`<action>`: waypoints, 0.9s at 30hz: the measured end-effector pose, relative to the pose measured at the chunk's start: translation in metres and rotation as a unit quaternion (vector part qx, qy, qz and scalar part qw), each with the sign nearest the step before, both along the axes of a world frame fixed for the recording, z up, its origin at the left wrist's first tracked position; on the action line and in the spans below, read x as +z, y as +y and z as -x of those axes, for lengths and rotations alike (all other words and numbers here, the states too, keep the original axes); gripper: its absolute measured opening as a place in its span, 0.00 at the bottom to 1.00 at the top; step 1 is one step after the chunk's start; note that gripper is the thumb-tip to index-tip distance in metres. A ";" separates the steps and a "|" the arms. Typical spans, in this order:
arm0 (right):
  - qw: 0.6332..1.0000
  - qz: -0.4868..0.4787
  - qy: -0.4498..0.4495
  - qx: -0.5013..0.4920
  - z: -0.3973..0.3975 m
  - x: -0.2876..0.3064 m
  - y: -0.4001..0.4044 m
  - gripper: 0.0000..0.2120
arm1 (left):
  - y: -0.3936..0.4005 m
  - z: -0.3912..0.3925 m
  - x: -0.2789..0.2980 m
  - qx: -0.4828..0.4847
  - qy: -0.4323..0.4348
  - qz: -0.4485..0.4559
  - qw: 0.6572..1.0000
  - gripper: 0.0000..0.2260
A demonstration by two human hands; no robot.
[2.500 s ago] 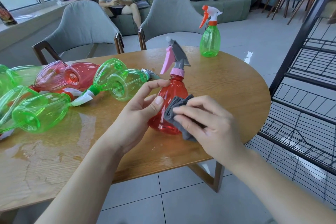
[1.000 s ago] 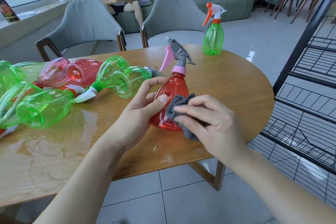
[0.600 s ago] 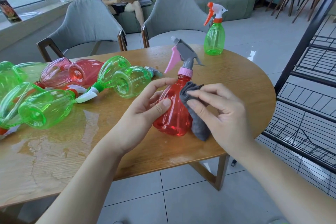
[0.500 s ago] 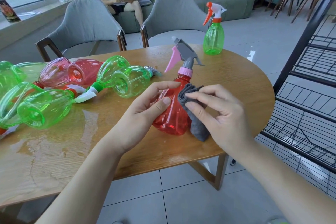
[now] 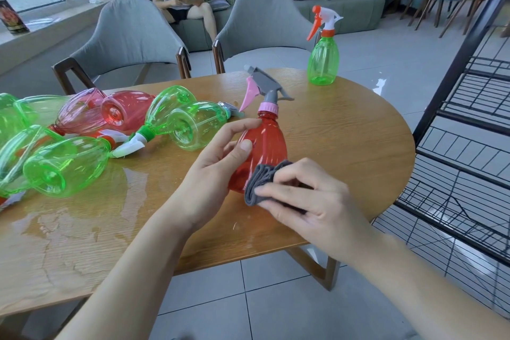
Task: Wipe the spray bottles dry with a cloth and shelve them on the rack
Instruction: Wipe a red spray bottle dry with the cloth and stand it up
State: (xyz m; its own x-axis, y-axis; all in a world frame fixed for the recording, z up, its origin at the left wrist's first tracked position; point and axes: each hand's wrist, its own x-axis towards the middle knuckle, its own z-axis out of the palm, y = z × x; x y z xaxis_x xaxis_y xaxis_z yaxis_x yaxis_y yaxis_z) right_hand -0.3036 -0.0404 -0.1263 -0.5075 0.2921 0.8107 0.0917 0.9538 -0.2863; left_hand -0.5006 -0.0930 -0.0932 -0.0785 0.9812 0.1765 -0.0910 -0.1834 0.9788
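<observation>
A person's two hands worked at a round wooden surface [image 5: 345, 130]. The left hand [image 5: 212, 171] curled around the side of a red spray bottle [image 5: 266, 146] (pink collar, grey trigger head), which stood tilted near the front edge. The right hand [image 5: 311, 201] pinched a folded grey cloth [image 5: 260, 182] against the bottle's lower body. To the left, a heap of green and red bottles [image 5: 110, 124] lay on their sides beside a puddle of water [image 5: 82, 218]. One green bottle [image 5: 323, 59] stood upright at the far edge. A black wire rack [image 5: 469, 130] stood to the right.
</observation>
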 end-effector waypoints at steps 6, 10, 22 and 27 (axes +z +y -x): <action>0.999 -0.040 -0.014 -0.008 -0.002 -0.002 0.002 0.07 | 0.000 0.000 0.000 0.026 0.020 0.001 0.999 0.15; 1.000 -0.011 0.008 -0.011 -0.005 -0.004 0.004 0.08 | -0.004 0.001 0.001 0.019 -0.004 0.008 1.000 0.15; 0.966 0.217 0.126 -0.059 0.004 0.023 0.023 0.10 | -0.004 0.008 -0.004 -0.074 -0.007 -0.009 0.997 0.16; 0.981 0.151 0.107 -0.060 -0.002 0.015 0.014 0.08 | -0.004 0.004 -0.004 -0.068 -0.027 -0.012 0.997 0.19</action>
State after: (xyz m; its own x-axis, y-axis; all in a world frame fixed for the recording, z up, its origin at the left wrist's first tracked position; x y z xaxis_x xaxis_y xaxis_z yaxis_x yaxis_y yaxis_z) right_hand -0.3019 -0.0264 -0.1111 -0.2826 0.5826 0.7620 0.1048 0.8084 -0.5792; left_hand -0.5045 -0.0965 -0.0967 0.0443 0.9788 0.1998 -0.1684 -0.1898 0.9673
